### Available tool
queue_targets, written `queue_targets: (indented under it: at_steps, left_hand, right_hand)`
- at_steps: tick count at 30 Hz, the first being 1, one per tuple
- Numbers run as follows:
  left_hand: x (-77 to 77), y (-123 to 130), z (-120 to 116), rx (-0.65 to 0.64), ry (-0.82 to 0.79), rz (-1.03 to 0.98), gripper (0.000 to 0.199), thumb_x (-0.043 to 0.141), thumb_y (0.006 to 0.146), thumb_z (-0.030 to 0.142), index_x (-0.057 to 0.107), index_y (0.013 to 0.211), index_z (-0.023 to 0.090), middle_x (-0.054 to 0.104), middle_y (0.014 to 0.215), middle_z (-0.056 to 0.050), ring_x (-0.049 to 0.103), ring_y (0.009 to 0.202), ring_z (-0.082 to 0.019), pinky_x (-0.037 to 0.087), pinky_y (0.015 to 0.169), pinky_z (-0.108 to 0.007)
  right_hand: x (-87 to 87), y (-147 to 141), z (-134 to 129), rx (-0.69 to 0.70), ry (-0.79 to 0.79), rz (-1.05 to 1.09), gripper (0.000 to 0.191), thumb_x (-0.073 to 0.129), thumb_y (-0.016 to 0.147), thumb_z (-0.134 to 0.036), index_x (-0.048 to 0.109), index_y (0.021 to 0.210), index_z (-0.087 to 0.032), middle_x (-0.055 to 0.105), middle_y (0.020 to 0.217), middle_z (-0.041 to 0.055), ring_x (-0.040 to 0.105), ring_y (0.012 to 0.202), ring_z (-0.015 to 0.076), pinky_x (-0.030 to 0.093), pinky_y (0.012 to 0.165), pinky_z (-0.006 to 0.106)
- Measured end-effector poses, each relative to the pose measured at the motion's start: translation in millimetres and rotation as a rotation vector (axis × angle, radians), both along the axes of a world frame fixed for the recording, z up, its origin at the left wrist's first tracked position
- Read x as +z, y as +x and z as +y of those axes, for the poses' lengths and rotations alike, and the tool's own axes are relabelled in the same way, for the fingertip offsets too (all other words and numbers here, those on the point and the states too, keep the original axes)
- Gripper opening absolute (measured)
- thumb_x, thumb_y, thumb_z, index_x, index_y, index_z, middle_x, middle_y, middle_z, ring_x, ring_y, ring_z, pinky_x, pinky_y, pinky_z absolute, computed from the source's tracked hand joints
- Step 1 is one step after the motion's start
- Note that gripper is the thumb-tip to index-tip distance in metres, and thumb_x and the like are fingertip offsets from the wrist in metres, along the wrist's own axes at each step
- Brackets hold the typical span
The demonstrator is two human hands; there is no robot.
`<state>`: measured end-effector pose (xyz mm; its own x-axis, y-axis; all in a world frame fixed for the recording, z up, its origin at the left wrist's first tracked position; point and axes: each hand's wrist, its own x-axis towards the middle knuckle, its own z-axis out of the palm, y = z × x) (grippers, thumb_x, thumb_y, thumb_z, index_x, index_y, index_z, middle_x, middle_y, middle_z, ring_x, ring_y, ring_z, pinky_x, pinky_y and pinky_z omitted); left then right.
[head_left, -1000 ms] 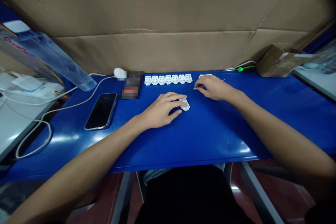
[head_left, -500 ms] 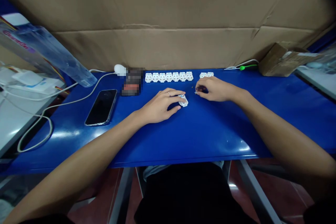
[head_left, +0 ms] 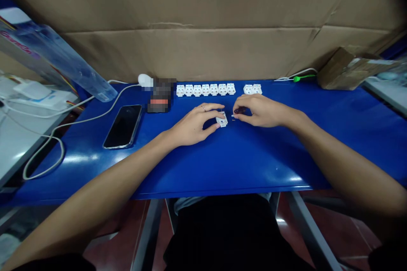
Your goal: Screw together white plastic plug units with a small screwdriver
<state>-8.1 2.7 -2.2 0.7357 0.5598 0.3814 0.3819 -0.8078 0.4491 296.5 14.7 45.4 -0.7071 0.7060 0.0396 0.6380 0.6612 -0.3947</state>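
On the glossy blue table [head_left: 197,169], take the white block [head_left: 224,123] under the left hand [head_left: 193,128] as the clock's centre, with twelve pointing away from the person. At eleven, seven white moulded pieces [head_left: 205,90] stand in a neat row; between one and two, a pair of similar pieces [head_left: 252,89] sits just beyond the right hand [head_left: 259,111], close to its knuckles. A dark item, pixelated with a reddish band [head_left: 159,101], lies at ten, a rounded white object [head_left: 145,80] by its far corner. The smooth, black-screened phone [head_left: 123,127] lies at nine, and a pale looping cable [head_left: 89,126] runs past it. Farther out at ten leans a clear plastic container [head_left: 70,61] with pink lettering too skewed to read surely. At two come a bright green-tipped item [head_left: 296,79] and a creased brown cardboard box [head_left: 340,70] carrying pale tape; a folded cardboard sheet [head_left: 206,51] walls off twelve. The left fingers and thumb hold the block against the tabletop, partly covering it. The right hand, at three, is curled, its fingertips pinching a small pale piece [head_left: 233,115]; a tiny brownish bit [head_left: 233,120] lies just beside them.
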Motion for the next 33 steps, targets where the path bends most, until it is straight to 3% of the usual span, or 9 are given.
queue_targets:
  at_steps: [6,12,19,23,26,29,33]
  left_hand:
    - [6.6,9.7,-7.1,0.1,-0.064,-0.253,0.018,0.083,0.109,0.03,0.083,0.126,0.024,0.089,0.119,-0.006,0.082,0.106,-0.023,0.067,0.1,-0.044]
    - [8.6,21.5,-17.0,0.123,-0.296,-0.4,0.01,0.087,0.104,0.03,0.082,0.105,0.022,0.088,0.099,-0.003,0.083,0.091,-0.019,0.069,0.092,-0.036]
    - [4.9,16.4,-12.4,0.13,-0.239,-0.276,0.005,0.08,0.104,0.028,0.083,0.102,0.024,0.089,0.103,-0.004,0.082,0.095,-0.021,0.067,0.096,-0.041]
    - [0.6,13.8,-9.5,0.126,-0.149,-0.189,0.007,0.078,0.105,0.027,0.084,0.102,0.026,0.087,0.101,-0.004,0.077,0.094,-0.022,0.063,0.089,-0.041]
    - [-2.3,13.4,-7.6,0.157,-0.124,-0.174,0.009,0.077,0.105,0.027,0.084,0.101,0.025,0.085,0.098,-0.004,0.075,0.09,-0.021,0.061,0.084,-0.04]
    - [-4.7,13.6,-6.2,0.185,-0.099,-0.156,0.011,0.076,0.105,0.027,0.085,0.099,0.024,0.084,0.095,-0.004,0.073,0.086,-0.021,0.059,0.085,-0.041]
    - [-5.4,14.2,-6.4,0.197,-0.09,-0.157,0.012,0.076,0.105,0.026,0.087,0.099,0.024,0.083,0.094,-0.004,0.074,0.086,-0.021,0.059,0.085,-0.042]
  right_hand:
    - [4.8,-13.9,-13.9,0.023,0.017,0.11,0.031,0.061,0.112,-0.043,0.079,0.117,-0.018,0.083,0.113,0.0139,0.074,0.1,0.0277,0.052,0.092,0.041]
    - [4.3,-23.1,-22.1,0.035,0.034,0.162,0.029,0.065,0.112,-0.045,0.079,0.115,-0.02,0.084,0.115,0.0138,0.075,0.104,0.0289,0.054,0.094,0.043]
    - [19.6,-10.7,-20.8,-0.041,0.113,0.219,0.03,0.058,0.115,-0.036,0.084,0.126,-0.024,0.088,0.127,0.0126,0.08,0.111,0.0301,0.06,0.103,0.047]
    - [25.6,-4.5,-22.7,-0.015,0.166,0.315,0.027,0.071,0.113,-0.047,0.089,0.116,-0.028,0.092,0.123,0.009,0.083,0.115,0.0318,0.063,0.106,0.05]
    - [23.1,-4.7,-25.8,-0.089,0.241,0.438,0.025,0.079,0.109,-0.052,0.09,0.11,-0.029,0.092,0.111,0.006,0.083,0.098,0.0284,0.066,0.097,0.047]
    - [18.3,-7.5,-28.9,-0.188,0.194,0.569,0.025,0.08,0.109,-0.053,0.088,0.112,-0.029,0.088,0.093,0.0022,0.078,0.075,0.0213,0.066,0.078,0.04]
    - [14.3,-12.1,-31.1,-0.14,0.098,0.622,0.023,0.079,0.11,-0.049,0.086,0.112,-0.027,0.085,0.085,0.0004,0.079,0.07,0.0187,0.065,0.073,0.036]
